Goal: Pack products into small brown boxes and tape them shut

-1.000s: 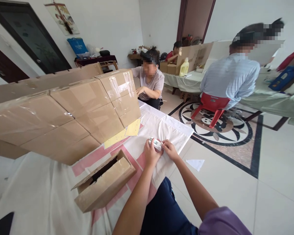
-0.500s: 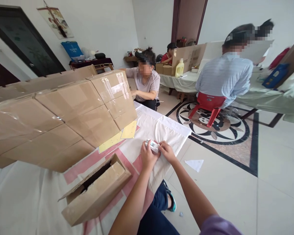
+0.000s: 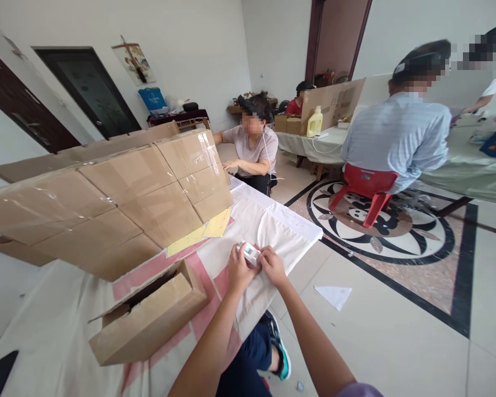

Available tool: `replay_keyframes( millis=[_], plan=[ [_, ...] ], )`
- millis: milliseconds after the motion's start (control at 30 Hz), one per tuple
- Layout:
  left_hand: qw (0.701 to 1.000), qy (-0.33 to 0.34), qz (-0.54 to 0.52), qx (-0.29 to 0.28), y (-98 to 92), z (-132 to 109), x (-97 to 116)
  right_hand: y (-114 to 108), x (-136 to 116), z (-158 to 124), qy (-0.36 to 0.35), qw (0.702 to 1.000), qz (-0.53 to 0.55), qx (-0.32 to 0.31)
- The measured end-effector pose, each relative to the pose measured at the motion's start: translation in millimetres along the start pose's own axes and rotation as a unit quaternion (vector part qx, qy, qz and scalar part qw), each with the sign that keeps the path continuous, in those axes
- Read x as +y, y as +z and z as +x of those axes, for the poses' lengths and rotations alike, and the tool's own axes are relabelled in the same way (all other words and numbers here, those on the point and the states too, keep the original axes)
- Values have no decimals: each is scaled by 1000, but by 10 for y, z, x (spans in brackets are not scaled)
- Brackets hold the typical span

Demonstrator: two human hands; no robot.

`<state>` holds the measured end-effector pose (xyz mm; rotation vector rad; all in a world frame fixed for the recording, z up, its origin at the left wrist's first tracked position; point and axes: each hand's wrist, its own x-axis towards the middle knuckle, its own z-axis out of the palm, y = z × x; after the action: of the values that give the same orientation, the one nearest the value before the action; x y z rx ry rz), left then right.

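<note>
A small white device with a greenish window [image 3: 249, 252] is held over the cloth-covered table [image 3: 268, 231]; its exact kind is too small to tell. My left hand [image 3: 240, 270] wraps round its left side, with the thumb along the top. At the other end, the fingers of my right hand [image 3: 271, 264] pinch the device's right tip. Left of my forearms lies an open cardboard box [image 3: 149, 320], its dark inside partly showing.
Stacked cardboard boxes [image 3: 157, 204] form a wall along the table's far left side. Yellow sheets [image 3: 217, 223] lie at its foot. Beyond sits a co-worker [image 3: 252, 146]; another sits on a red stool [image 3: 367, 182]. A white scrap [image 3: 334, 295] lies on the floor.
The view has swung left, so most things appear shifted right. Both hands keep their hold on the white device, with little visible change in grip.
</note>
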<state>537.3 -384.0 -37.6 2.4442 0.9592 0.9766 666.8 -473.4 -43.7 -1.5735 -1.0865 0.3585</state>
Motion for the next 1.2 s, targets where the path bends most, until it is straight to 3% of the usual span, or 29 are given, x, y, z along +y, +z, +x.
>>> replay_keyframes(
  millis=[367, 833, 1200],
  plan=[
    [1000, -21, -6, -14, -51, -16, 65, 8, 26, 2, -11, 1000, 12, -3],
    [999, 16, 3, 31, -54, -16, 68, 4, 97, 60, -31, 999, 1, -19],
    [1000, -9, -18, 23, -59, -18, 62, -31, 59, 28, -48, 997, -27, -47]
  ],
)
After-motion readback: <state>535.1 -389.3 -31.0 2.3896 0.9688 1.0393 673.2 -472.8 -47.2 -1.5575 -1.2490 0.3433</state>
